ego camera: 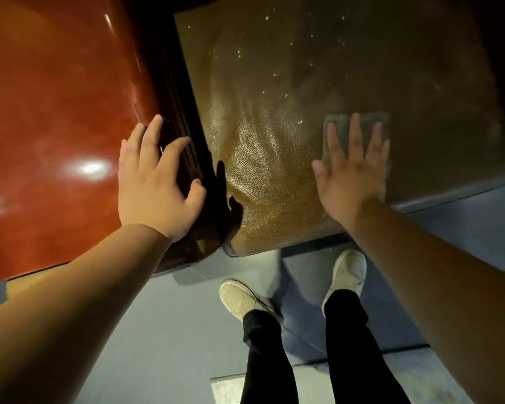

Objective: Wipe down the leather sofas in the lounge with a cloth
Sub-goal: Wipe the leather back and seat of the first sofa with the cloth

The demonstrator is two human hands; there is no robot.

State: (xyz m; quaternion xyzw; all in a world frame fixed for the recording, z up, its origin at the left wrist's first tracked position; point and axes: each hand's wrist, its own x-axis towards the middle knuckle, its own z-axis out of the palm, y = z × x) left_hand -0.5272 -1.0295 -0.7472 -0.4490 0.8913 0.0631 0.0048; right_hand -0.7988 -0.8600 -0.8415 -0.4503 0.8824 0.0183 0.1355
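We see a grey-blue floor (146, 330) below us, with a pale tile (226, 387) at its lower edge. Two off-white shoes stand on it, the left shoe (241, 298) angled outward and the right shoe (349, 272) nearer the furniture; black trousers (344, 345) cover both legs down to the shoes

We see a brown, grainy leather sofa seat cushion (274, 158) filling the upper middle of our view, its pebbled surface creased and shining near the front left and speckled with small pale flecks further back. On its right front part lies a small grey rectangular cloth (340, 126), flat against the leather, partly covered. To the cushion's left rises a glossy reddish-brown sofa arm (56, 112), smooth and reflecting light.
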